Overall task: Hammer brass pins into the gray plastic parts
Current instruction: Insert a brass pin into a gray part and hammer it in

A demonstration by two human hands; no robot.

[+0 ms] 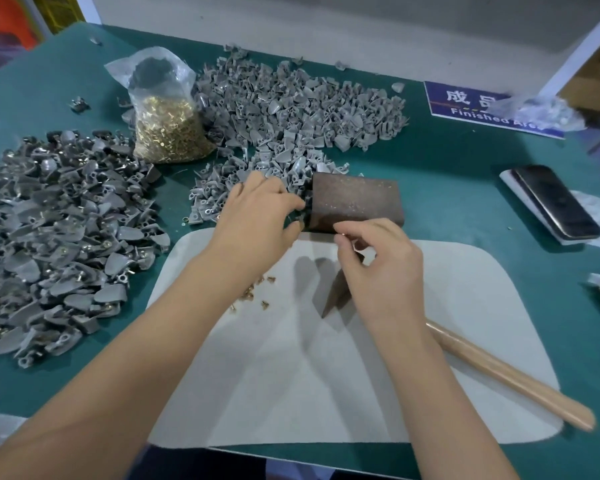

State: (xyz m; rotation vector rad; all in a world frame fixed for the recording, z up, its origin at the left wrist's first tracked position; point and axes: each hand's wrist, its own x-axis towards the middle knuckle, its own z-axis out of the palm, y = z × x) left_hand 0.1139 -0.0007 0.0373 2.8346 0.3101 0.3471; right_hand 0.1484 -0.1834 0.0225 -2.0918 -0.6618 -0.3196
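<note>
My left hand [257,220] pinches a gray plastic part [300,216] against the left edge of a brown metal block [357,202]. Just right of it, my right hand [378,268] has thumb and forefinger closed on a small brass pin [340,233], mostly hidden by the fingertips. The hammer lies on the white mat [326,393] under my right hand, with its dark head [336,296] toward me and its wooden handle [506,379] running right. A few loose brass pins [253,294] lie beside my left forearm.
A clear bag of brass pins [170,129] stands at the back left. A pile of gray parts [291,105] lies behind the block, and a second pile with pins fitted [49,230] lies at the left. At the right are a phone [555,202] and a "Finished Area" sign [482,105].
</note>
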